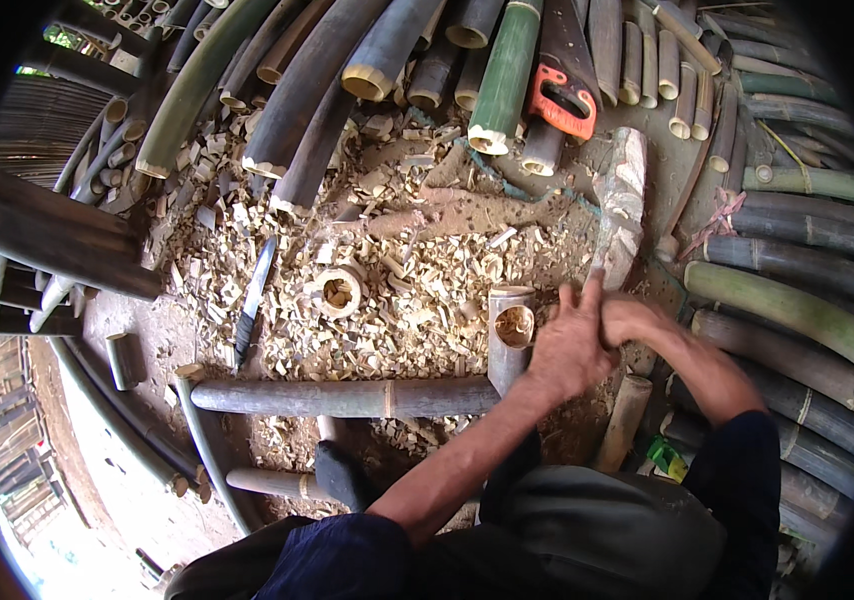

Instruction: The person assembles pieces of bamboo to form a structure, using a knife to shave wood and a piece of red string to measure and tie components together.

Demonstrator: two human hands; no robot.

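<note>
My left hand (572,345) is beside an upright bamboo piece (510,372) with a round hole cut near its top. Two of its fingers point up and apart; the others are hidden. My right hand (632,320) is closed and meets my left hand; what it holds, if anything, is hidden. Just beyond both hands lies a pale, rough-hewn wooden club (622,195), its near end close to my fingers. A dark bamboo pole (292,397) runs left from the holed piece. Further left, a knife (252,305) with a dark handle rests on the chips.
Wood chips (427,340) cover the ground, with a short bamboo ring (337,291) among them. An orange-handled saw (564,100) lies on bamboo at the back. Stacked poles (787,255) line the right. My dark-covered foot (342,477) is near a lower pole (272,483).
</note>
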